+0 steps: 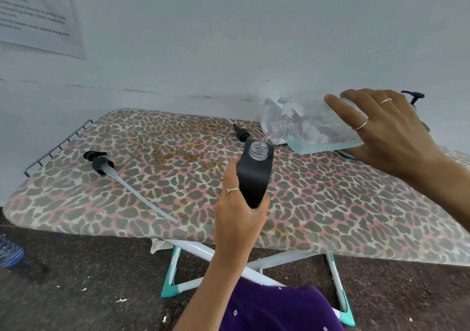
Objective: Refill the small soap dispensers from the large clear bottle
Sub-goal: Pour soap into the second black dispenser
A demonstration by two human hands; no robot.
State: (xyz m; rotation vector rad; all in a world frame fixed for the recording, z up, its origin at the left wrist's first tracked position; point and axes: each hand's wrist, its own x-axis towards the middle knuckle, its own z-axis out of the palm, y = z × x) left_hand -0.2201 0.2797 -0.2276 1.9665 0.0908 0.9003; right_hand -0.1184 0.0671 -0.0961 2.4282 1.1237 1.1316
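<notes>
While left hand (239, 211) fingers (259, 203) wrap the black dispenser (255, 175) upright, right hand (386, 129) fingers (338, 106) spread, gripping the tilted bottle (315, 127), spout just above dispenser's mouth, near the ironing board (152, 178) far edge.

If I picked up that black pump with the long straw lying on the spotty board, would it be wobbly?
Probably a little. The black pump has a long, thin straw that curves slightly as it lies on the board, so it would likely bend and sway. It looks light, being small plastic. Its round collar might let it roll if nudged.
</notes>
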